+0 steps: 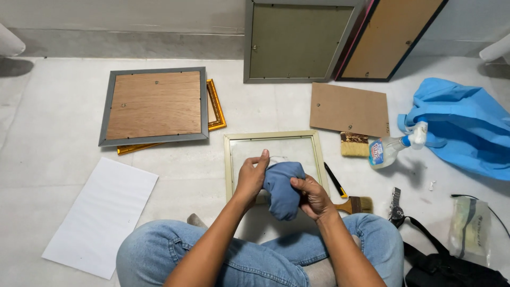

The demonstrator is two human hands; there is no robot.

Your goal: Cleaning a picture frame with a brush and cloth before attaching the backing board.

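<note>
Sitting cross-legged on the tiled floor [53, 106], the person works over a pale gold picture frame [273, 136] with a glass pane lying flat in front of the knees. At far left a white sheet [101, 215] lies on the floor. Beyond it a grey-edged frame [154, 105] lies face down, stacked on an ornate gold frame [216, 109]. The left hand [251, 178] has its grip closed on the upper left of a bunched blue cloth [282, 188]. The right hand [313, 195] has its grip closed on the right side of the same cloth, which is held just above the pane. Just right of the frame lie a black-and-yellow utility knife [335, 180] and a wooden-handled brush [357, 204]. Farther back lie a brown backing board [349, 109], a second brush [354, 144] and a spray bottle [393, 146]. A blue bag [462, 125] lies at right, and a black bag [451, 268] sits at lower right.
</note>
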